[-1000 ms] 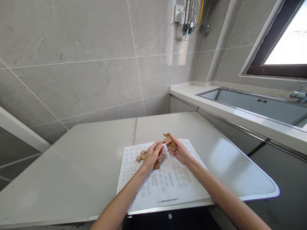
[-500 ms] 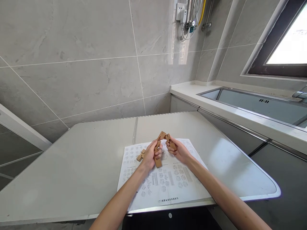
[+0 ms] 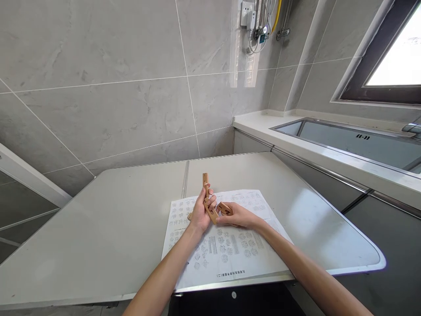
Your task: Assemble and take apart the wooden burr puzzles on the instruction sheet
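My left hand (image 3: 201,212) is closed around notched wooden puzzle pieces (image 3: 205,178); one end sticks up past the fingers, and another notched length (image 3: 211,211) slants down across the palm side. Just right of it, my right hand (image 3: 238,216) pinches a short notched wooden puzzle piece (image 3: 226,208), its fingertips close to the lower end of the left hand's pieces. Whether they touch there I cannot tell. Behind the left wrist, another wooden piece (image 3: 189,216) shows only a small edge. Under both hands lies a printed instruction sheet (image 3: 230,263) with rows of small line diagrams.
The sheet rests on a white table (image 3: 98,245) with a seam across it. A counter with a sink (image 3: 345,140) stands at the right, below a window (image 3: 394,57). Tiled wall rises behind, with a socket (image 3: 247,14) and pipes.
My left hand has turned, so its wooden pieces now point upright. My right hand has moved down and rotated, bringing its piece to the lower end of the left hand's pieces.
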Demonstrator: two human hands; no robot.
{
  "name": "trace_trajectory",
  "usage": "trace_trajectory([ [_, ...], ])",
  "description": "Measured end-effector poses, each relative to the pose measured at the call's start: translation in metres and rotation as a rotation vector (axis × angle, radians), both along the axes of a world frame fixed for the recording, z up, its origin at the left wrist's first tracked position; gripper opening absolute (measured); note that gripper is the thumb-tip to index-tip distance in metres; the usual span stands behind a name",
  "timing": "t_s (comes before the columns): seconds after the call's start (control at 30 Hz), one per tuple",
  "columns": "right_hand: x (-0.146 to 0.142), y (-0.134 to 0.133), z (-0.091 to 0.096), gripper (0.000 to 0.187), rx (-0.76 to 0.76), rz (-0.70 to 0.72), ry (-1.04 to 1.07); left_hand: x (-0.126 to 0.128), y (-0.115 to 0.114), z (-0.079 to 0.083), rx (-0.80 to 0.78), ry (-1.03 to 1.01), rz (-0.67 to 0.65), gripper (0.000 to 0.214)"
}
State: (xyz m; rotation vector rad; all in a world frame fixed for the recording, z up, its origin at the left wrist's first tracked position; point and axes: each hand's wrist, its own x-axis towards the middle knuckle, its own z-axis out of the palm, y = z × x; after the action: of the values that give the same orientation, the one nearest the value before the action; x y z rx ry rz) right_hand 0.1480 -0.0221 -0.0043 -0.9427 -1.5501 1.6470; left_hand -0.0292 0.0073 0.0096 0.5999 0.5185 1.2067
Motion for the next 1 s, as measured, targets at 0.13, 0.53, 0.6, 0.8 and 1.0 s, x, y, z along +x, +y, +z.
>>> trace_trajectory([
  [0.13,-0.001,-0.002,0.003,0.042,0.012,0.012,-0.028,0.001,0.001,0.001,0.02,0.059,0.036,0.028],
  [0.53,0.013,0.011,-0.003,0.05,-0.149,-0.058,0.322,-0.016,0.008,0.01,0.143,0.608,0.088,0.054],
  [0.6,0.015,0.014,-0.005,0.051,-0.148,-0.102,0.412,-0.014,0.003,0.011,0.187,0.69,0.041,0.057],
  [0.8,0.023,0.022,-0.009,0.053,-0.125,-0.244,0.619,-0.005,-0.003,0.006,0.357,0.828,-0.112,0.051],
  [1.0,0.024,0.023,-0.009,0.053,-0.138,-0.259,0.624,-0.002,0.001,-0.005,0.399,0.838,-0.215,0.056],
])
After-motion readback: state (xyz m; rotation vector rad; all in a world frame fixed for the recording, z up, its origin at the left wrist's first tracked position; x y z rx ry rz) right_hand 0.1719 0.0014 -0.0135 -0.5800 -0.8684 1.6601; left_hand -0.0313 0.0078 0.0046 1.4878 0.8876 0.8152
